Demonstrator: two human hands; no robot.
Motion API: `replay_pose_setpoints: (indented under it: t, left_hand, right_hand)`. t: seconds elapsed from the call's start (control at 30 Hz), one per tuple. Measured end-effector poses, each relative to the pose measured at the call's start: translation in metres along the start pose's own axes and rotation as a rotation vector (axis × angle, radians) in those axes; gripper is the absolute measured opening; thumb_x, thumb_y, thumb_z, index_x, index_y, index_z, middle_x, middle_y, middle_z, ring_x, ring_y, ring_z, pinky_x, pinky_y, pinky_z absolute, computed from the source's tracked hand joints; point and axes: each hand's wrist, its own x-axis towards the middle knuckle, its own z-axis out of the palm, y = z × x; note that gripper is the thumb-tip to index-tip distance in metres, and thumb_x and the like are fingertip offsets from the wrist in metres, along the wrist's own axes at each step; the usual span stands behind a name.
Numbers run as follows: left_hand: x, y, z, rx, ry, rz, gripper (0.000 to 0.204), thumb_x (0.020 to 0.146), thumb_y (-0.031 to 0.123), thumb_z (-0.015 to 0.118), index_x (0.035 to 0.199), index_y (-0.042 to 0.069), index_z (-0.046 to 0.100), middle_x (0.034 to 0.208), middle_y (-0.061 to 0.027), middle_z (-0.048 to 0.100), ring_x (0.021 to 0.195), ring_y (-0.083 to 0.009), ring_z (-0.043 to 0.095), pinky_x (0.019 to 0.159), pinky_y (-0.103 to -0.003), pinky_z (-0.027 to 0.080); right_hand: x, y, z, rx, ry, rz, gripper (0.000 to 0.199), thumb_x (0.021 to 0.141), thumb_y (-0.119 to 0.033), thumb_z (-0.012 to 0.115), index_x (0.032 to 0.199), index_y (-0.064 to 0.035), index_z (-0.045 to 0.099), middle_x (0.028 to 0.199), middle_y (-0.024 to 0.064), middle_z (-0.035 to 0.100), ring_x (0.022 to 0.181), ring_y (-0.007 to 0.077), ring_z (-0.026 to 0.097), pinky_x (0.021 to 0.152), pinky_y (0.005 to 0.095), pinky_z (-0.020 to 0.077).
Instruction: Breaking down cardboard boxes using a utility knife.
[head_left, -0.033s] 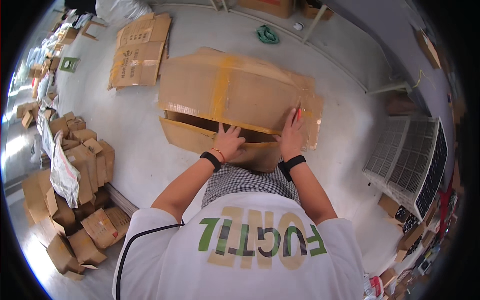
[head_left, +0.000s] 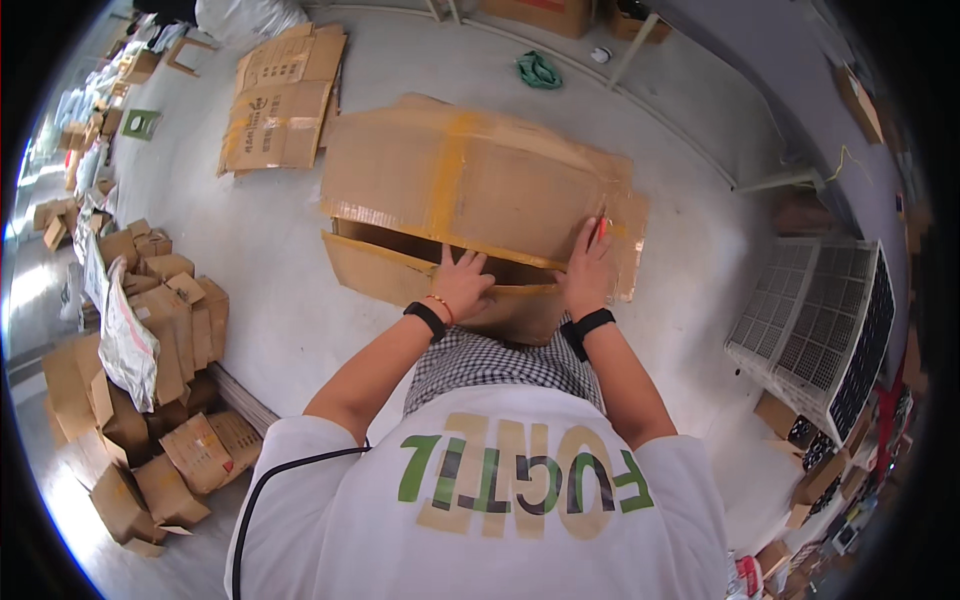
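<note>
Matt brown corrugated cardboard box (head_left: 470,190), glossy yellow tape (head_left: 447,180), smooth grey concrete floor (head_left: 280,270)

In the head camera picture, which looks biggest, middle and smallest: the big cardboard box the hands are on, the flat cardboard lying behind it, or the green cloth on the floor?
1. Big cardboard box, clearly the largest.
2. Flat cardboard, smaller, though it lies farther from the camera.
3. Green cloth, the smallest by far, also farthest away.

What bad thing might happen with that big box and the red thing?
The right hand holds a thin red tool against the big cardboard box; if it is a blade, it might slip toward the left hand, which presses on the flap close by. The half-flattened box may also slide on the smooth floor.
</note>
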Motion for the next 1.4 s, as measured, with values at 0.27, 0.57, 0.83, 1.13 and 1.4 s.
replay_pose_setpoints:
  t: [0.27,0.57,0.83,1.13,1.4]
  left_hand:
    - [-0.003,-0.011,-0.016,-0.14,0.108,0.109,0.029,0.07,0.034,0.067,0.087,0.011,0.065,0.129,-0.0124,0.046,0.125,-0.026,0.036,0.105,-0.052,0.023]
    - [-0.064,0.023,-0.027,-0.294,-0.284,0.025,0.032,0.079,0.04,0.059,0.08,0.008,0.054,0.074,-0.0141,0.063,0.071,-0.0331,0.061,0.06,-0.044,0.047]
    - [-0.087,0.018,-0.009,-0.871,-0.434,-0.12,0.04,0.09,0.041,0.047,0.099,0.003,0.058,0.09,-0.0183,0.062,0.085,-0.0327,0.06,0.075,-0.038,0.047]
    - [-0.09,-0.022,0.013,-1.393,-0.492,-0.266,0.052,0.093,0.047,0.04,0.102,-0.001,0.059,0.096,-0.0082,0.062,0.087,-0.0158,0.055,0.077,-0.032,0.045]
    - [-0.057,-0.144,-0.024,0.046,-1.036,-0.041,0.057,0.08,0.05,0.055,0.113,0.004,0.058,0.116,-0.0168,0.056,0.109,-0.0262,0.053,0.091,-0.037,0.042]
  right_hand:
    - [0.036,0.048,0.035,0.179,0.041,-0.055,0.068,0.071,-0.002,0.055,0.133,0.0024,0.029,0.108,0.0247,0.049,0.093,0.0359,0.054,0.075,0.0379,0.0482]
    - [0.087,0.101,0.006,0.788,-0.111,-0.158,0.031,0.076,0.002,0.046,0.105,0.0056,0.057,0.093,0.0225,0.061,0.086,0.0329,0.061,0.077,0.0369,0.047]
    - [0.02,0.019,0.067,1.053,-0.116,0.307,0.049,0.082,-0.013,0.048,0.124,0.0093,0.038,0.123,0.0284,0.047,0.114,0.0367,0.048,0.096,0.0357,0.0373]
    - [0.004,-0.005,0.05,0.633,-0.1,-0.093,0.045,0.08,-0.007,0.051,0.121,0.0067,0.04,0.119,0.0273,0.046,0.107,0.042,0.046,0.092,0.0436,0.0379]
    - [-0.011,-0.001,0.02,0.419,-0.273,-0.141,0.051,0.085,-0.004,0.043,0.132,0.0075,0.026,0.113,0.0304,0.048,0.1,0.041,0.051,0.081,0.0433,0.045]
